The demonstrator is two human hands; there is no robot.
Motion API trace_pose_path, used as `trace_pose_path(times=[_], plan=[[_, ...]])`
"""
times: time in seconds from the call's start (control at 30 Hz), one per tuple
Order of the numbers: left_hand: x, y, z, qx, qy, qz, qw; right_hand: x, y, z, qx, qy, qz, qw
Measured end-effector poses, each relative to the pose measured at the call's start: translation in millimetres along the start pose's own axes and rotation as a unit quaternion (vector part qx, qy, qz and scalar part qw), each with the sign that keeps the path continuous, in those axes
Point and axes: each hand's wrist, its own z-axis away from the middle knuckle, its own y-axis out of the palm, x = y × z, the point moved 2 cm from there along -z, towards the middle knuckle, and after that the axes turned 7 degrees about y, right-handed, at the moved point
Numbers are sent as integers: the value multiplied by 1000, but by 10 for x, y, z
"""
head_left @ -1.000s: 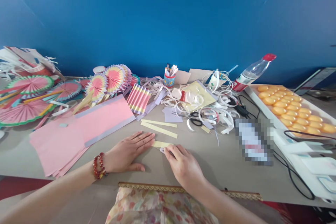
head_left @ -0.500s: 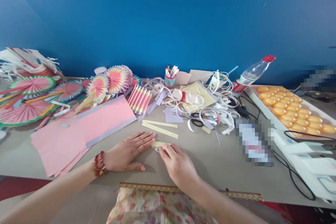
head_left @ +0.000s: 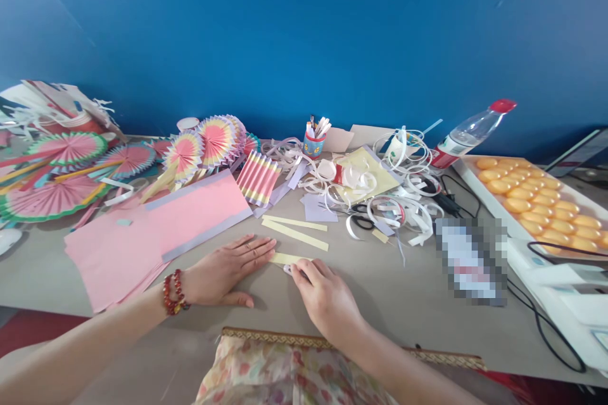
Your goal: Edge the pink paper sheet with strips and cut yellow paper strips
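My left hand (head_left: 232,272) lies flat on the table with its fingers stretched out. Its fingertips reach the left end of a short pale yellow paper strip (head_left: 285,258). My right hand (head_left: 327,297) is closed around a small utility knife (head_left: 287,269); only its pale front end and thin blade show, at the strip's lower edge, and my fingers cover the rest. Just beyond lie two loose yellow paper strips (head_left: 304,237), meeting at their left ends. A pink paper sheet with purple borders (head_left: 204,209) rests to the left, over a stack of pink sheets (head_left: 114,259).
Pleated paper fans (head_left: 218,142) fill the back left, near a folded striped paper (head_left: 259,178). Curled white strips (head_left: 327,171), scissors (head_left: 363,221) and a pen cup (head_left: 314,144) lie farther back. Right stand a bottle (head_left: 470,133) and a tray of yellow rounded pieces (head_left: 541,202).
My left hand has shifted slightly left, uncovering more of the short strip's left end. The right hand stays closed on the knife beside the strip. The whole view has shifted slightly.
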Motion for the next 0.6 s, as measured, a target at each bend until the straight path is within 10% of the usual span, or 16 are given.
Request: trace_pose_path(times=[0.6], plan=[[112, -154, 56, -25, -9, 74, 997, 205, -13, -176, 6, -7, -4, 1000]])
